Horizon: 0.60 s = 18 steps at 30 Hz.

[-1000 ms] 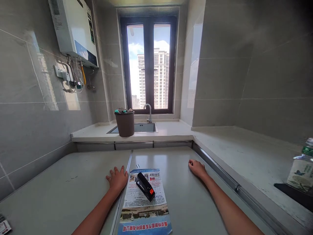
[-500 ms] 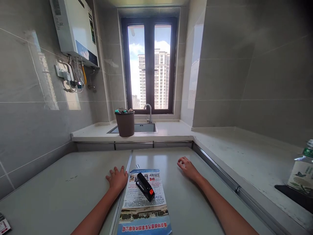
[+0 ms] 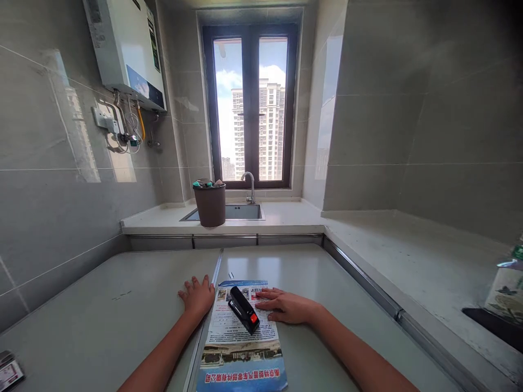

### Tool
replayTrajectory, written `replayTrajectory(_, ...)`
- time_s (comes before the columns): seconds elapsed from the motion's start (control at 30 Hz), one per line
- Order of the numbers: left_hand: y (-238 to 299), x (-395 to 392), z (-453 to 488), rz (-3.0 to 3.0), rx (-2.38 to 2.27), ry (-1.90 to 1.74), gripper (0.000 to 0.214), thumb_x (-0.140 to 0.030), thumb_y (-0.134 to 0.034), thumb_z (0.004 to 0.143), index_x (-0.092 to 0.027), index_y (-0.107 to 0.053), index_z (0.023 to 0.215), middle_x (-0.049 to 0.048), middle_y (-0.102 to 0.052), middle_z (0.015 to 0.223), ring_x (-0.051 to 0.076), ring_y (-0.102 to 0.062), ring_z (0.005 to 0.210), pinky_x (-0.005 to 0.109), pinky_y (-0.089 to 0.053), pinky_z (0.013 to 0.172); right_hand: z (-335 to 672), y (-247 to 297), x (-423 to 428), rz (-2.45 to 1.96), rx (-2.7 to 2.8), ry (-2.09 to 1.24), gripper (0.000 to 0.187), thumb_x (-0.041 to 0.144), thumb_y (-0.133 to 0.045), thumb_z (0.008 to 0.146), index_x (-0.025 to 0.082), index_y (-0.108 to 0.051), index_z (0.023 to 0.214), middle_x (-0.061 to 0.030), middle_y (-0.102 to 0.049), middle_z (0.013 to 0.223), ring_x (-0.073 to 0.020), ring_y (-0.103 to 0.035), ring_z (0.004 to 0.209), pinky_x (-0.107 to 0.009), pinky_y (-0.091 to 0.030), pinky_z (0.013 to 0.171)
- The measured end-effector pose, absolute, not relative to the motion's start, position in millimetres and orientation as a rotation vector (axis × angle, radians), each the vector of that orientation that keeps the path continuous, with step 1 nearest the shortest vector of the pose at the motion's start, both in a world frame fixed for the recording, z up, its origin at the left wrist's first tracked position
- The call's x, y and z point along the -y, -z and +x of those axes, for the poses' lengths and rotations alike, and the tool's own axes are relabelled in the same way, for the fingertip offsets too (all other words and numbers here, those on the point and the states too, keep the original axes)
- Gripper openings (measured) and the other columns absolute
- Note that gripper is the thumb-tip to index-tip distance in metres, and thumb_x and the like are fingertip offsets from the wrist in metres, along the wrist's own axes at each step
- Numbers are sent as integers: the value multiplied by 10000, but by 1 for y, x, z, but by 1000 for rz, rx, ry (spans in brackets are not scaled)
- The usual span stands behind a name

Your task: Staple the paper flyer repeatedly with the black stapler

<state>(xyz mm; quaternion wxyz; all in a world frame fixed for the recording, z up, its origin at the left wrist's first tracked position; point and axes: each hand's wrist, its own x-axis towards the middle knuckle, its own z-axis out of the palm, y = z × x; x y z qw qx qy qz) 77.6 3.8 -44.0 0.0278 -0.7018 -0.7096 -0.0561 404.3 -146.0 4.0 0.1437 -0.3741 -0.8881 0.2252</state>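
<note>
A printed flyer (image 3: 239, 348) with blue bands lies on the grey table (image 3: 114, 310) in front of me. On its upper half rests a black stapler (image 3: 243, 317) with a red tab. My left hand (image 3: 198, 296) lies flat and open on the table, fingers spread, just left of the flyer's top corner. My right hand (image 3: 286, 306) lies on the flyer's right edge, fingers stretched out toward the stapler, fingertips a little short of it. Neither hand holds anything.
Beyond the table a white counter holds a sink (image 3: 232, 212) with a tap (image 3: 248, 185) and a brown bin (image 3: 210, 203) under a window. A water heater (image 3: 126, 49) hangs at upper left. A bottle (image 3: 506, 283) stands at far right, a small packet (image 3: 10, 373) at lower left.
My right hand has slid left from the table's right side onto the flyer's edge, close to the stapler. My left hand and the stapler have stayed put.
</note>
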Motion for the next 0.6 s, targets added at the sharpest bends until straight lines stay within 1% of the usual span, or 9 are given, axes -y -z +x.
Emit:
replayTrajectory(0.1, 44, -4, 78, -2164, 2186, 157, 603, -433, -286, 1033, -225, -437, 1577, 250, -339, 1642, 512, -283, 1505, 718, -225, 1127, 420, -5, 139, -1099, 2616, -721, 552, 479, -608, 1004, 401, -476, 1534, 7, -339, 1675, -297, -264, 1567, -491, -152, 1287)
replayTrajectory(0.23, 44, -3, 80, -2138, 2200, 146, 597, -428, -277, 1039, -238, -431, 1584, 241, -348, 1641, 505, -290, 1504, 708, -237, 1127, 445, -12, 140, -1178, 2625, -817, 537, 431, -638, 984, 421, -508, 1505, 19, -334, 1676, -307, -285, 1559, -485, -191, 1271)
replayTrajectory(0.33, 44, -3, 80, -2132, 2184, 138, 593, -423, -276, 1041, -242, -431, 1584, 241, -352, 1638, 506, -301, 1498, 707, -240, 1123, 466, -18, 146, -1231, 2595, -916, 483, 429, -644, 973, 411, -581, 1451, 17, -350, 1667, -321, -348, 1530, -455, -294, 1228)
replayTrajectory(0.43, 45, -3, 80, -2131, 2175, 143, 593, -426, -290, 1037, -237, -440, 1579, 249, -356, 1633, 513, -305, 1493, 719, -240, 1115, 487, -22, 152, -1274, 2512, -1033, 414, 511, -638, 960, 367, -694, 1344, -9, -410, 1638, -326, -429, 1482, -403, -393, 1158)
replayTrajectory(0.5, 46, -3, 80, -2127, 2183, 163, 590, -427, -306, 1032, -235, -451, 1572, 251, -358, 1632, 512, -306, 1493, 724, -234, 1115, 499, -23, 153, -1317, 2441, -1074, 411, 560, -645, 941, 341, -748, 1273, -31, -445, 1617, -334, -473, 1450, -398, -405, 1145)
replayTrajectory(0.6, 48, -5, 80, -2132, 2182, 190, 588, -427, -311, 1028, -237, -464, 1563, 253, -358, 1631, 513, -305, 1494, 724, -229, 1119, 510, -22, 155, -1353, 2372, -1096, 426, 595, -654, 922, 326, -774, 1229, -45, -461, 1604, -339, -465, 1455, -412, -381, 1163)
